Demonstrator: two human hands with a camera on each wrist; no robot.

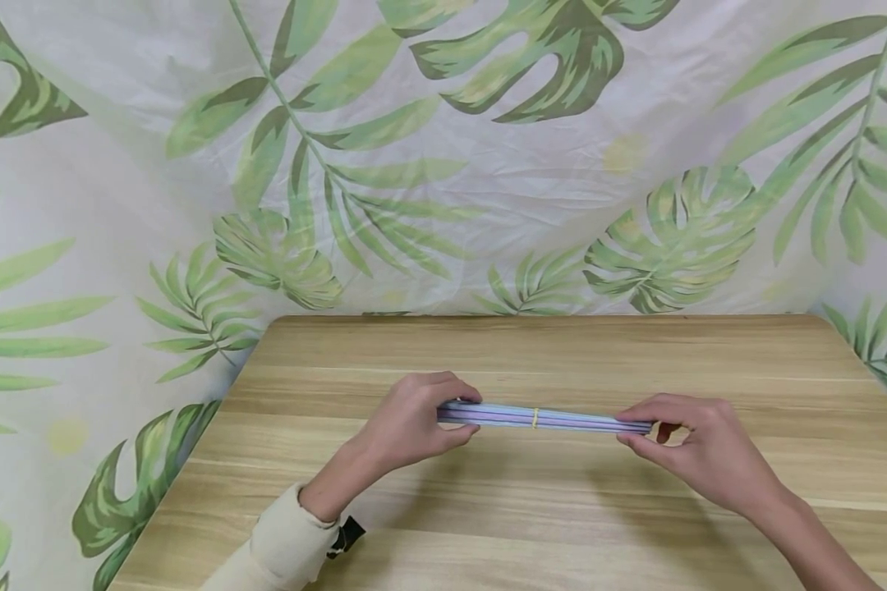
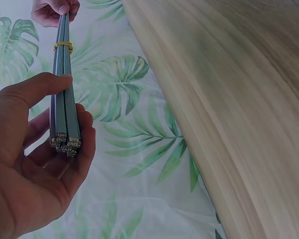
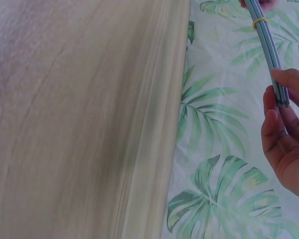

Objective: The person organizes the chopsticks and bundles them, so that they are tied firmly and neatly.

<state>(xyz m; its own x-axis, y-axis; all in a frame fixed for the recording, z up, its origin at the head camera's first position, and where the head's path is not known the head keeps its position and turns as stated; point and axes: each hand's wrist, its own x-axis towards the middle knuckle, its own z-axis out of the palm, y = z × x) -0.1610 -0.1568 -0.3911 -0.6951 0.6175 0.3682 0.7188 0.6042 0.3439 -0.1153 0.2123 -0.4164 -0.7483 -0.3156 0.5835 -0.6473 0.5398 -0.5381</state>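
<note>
A bundle of slim blue and purple sticks (image 1: 498, 414) is held lengthwise above the table, tied near its middle by a yellow rubber band (image 1: 535, 418). My left hand (image 1: 414, 423) pinches its left end between thumb and fingers. At the opposite end, my right hand (image 1: 710, 451) grips it with thumb and fingertips. In the left wrist view the sticks' rough, greyish ends (image 2: 66, 145) show just past the thumb. The right wrist view shows the other end of the bundle (image 3: 270, 55) between the right thumb and fingers.
Below the hands lies a wood-grain table (image 1: 384, 353) with rounded far corners. A pale cloth with green leaf prints (image 1: 532, 205) hangs behind it and along both sides. A black clip-like piece (image 1: 347, 537) sits at the left sleeve's cuff (image 1: 296, 533).
</note>
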